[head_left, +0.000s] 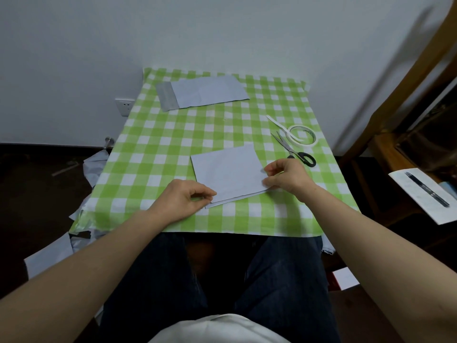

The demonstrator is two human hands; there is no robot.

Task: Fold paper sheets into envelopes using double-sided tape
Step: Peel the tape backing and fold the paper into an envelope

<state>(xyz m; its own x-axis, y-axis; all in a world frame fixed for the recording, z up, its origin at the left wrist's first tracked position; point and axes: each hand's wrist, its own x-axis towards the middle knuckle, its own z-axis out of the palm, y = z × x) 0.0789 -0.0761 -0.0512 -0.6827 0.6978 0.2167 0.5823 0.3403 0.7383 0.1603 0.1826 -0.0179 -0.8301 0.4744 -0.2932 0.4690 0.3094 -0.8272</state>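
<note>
A folded white paper sheet (228,172) lies on the green checked tablecloth (158,149) near the front of the table. My left hand (184,198) pinches its near left corner. My right hand (286,177) pinches its right edge near the lower right corner. A roll of double-sided tape (303,134) with a loose white strip lies to the right, behind my right hand. Black-handled scissors (294,151) lie beside the roll.
A stack of white sheets and finished envelopes (202,92) sits at the table's far left. Crumpled paper scraps (94,167) hang off the left edge. At the right, a wooden chair (405,125) stands beside a sheet with a pen (426,191).
</note>
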